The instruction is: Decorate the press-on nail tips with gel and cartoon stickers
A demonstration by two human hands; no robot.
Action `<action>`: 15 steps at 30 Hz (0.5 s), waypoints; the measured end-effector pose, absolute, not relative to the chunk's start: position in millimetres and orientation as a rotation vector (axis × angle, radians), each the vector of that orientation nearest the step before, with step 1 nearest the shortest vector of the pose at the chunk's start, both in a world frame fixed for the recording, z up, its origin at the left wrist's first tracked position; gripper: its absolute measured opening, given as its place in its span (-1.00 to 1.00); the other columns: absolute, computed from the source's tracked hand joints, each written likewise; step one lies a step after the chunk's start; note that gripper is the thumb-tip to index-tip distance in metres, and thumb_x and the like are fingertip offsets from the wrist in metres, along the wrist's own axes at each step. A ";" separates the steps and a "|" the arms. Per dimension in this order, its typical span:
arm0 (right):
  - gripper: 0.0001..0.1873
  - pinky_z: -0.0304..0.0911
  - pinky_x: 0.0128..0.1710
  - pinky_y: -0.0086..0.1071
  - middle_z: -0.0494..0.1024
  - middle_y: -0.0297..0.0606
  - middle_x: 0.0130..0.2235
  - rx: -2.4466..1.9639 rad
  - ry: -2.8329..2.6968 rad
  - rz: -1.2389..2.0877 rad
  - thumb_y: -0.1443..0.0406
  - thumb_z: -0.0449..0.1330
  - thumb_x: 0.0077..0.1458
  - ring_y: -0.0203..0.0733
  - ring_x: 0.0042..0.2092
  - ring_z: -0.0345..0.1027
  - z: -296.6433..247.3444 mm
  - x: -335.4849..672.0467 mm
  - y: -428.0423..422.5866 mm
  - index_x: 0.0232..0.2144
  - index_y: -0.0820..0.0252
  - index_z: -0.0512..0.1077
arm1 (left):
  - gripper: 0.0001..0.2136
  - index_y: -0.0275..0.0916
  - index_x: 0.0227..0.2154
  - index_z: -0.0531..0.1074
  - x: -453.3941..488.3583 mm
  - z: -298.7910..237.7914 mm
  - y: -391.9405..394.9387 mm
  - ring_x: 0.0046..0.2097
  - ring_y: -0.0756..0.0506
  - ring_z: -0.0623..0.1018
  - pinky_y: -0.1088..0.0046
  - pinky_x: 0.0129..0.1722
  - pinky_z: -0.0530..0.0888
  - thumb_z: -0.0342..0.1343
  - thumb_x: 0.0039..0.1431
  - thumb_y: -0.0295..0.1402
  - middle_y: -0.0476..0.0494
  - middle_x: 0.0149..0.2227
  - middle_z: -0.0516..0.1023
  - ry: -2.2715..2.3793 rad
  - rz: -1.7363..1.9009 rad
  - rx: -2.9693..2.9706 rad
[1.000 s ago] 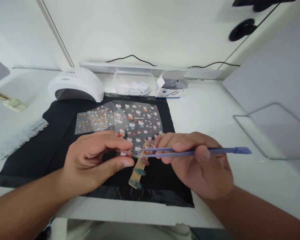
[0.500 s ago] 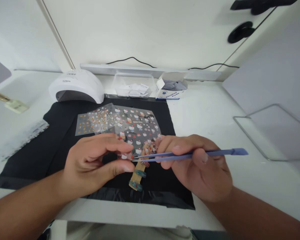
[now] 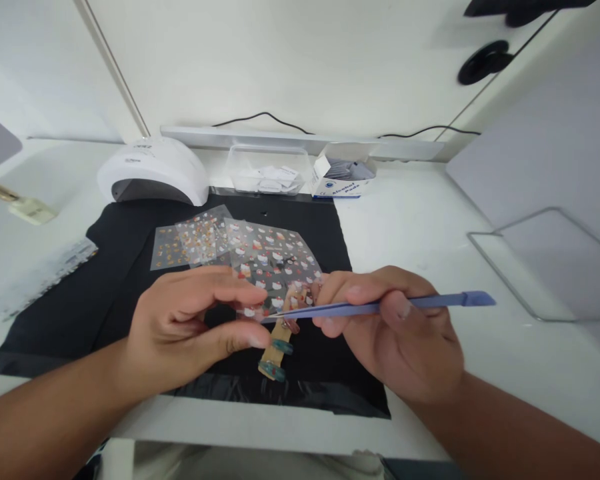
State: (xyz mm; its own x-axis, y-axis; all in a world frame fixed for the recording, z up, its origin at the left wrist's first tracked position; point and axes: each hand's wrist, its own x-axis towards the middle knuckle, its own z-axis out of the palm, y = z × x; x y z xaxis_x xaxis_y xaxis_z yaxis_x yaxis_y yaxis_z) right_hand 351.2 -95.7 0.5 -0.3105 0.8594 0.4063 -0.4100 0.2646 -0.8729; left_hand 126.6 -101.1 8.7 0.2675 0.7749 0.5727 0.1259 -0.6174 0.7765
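Note:
My left hand [image 3: 195, 320] is closed, thumb and fingers pinching the near left corner of a clear sticker sheet [image 3: 263, 257] printed with small white cat figures. In my right hand [image 3: 395, 327] I grip purple tweezers [image 3: 350, 309]. Their pale tips are pressed together and meet the sheet's corner beside my left fingertips. Fingers of my right hand also lie at the sheet's right edge. Below the sheet, a tan strip [image 3: 275, 355] bears green press-on nails [image 3: 271, 371] and shows partly through the clear film.
A black mat [image 3: 130, 300] covers the white table. More sticker sheets [image 3: 170, 248] overlap at the left. Behind stand a white nail lamp [image 3: 155, 167], a clear tray [image 3: 240, 175] of white packets and an alcohol pads box [image 3: 337, 189]. A wire frame [image 3: 510, 300] is at the right.
The tweezers' arms, apart before, have come together at the sheet's corner. The sheet's far edge has shifted, its upper right corner lower now. Both hands stay nearly in place.

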 end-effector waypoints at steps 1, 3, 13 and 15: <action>-0.73 0.46 -0.33 -0.17 0.63 -0.26 -0.45 -0.461 -1.347 1.354 0.18 0.11 0.33 -0.14 -0.38 0.49 0.7 350.7 -95.6 -0.19 0.06 0.62 | -0.82 -0.13 -0.23 0.64 126.6 8.8 -100.8 -0.48 -0.04 0.61 0.41 -0.34 0.63 0.40 0.08 -0.41 -0.03 -0.47 0.67 0.818 1.379 1.941; -0.73 0.47 -0.33 -0.20 0.63 -0.26 -0.46 -0.468 -1.336 1.355 0.18 0.12 0.33 -0.16 -0.37 0.50 1.2 349.7 -95.3 -0.21 0.08 0.62 | -0.84 -0.14 -0.25 0.64 126.4 9.0 -100.1 -0.48 -0.04 0.61 0.40 -0.31 0.64 0.41 0.07 -0.40 -0.03 -0.48 0.67 0.836 1.396 1.958; -0.72 0.51 -0.30 -0.24 0.64 -0.28 -0.48 -0.468 -1.277 1.387 0.16 0.12 0.34 -0.20 -0.39 0.52 1.5 346.7 -95.4 -0.23 0.09 0.62 | -0.85 -0.14 -0.28 0.64 125.5 9.8 -100.6 -0.47 -0.03 0.63 0.38 -0.18 0.67 0.42 0.05 -0.40 -0.01 -0.45 0.69 0.862 1.414 1.996; -0.72 0.51 -0.31 -0.25 0.64 -0.28 -0.49 -0.481 -1.268 1.390 0.16 0.12 0.33 -0.20 -0.39 0.52 1.0 346.4 -95.2 -0.24 0.09 0.61 | -0.86 -0.15 -0.30 0.64 125.7 9.3 -100.9 -0.48 -0.02 0.62 0.37 -0.16 0.67 0.42 0.05 -0.40 -0.01 -0.44 0.69 0.864 1.426 1.986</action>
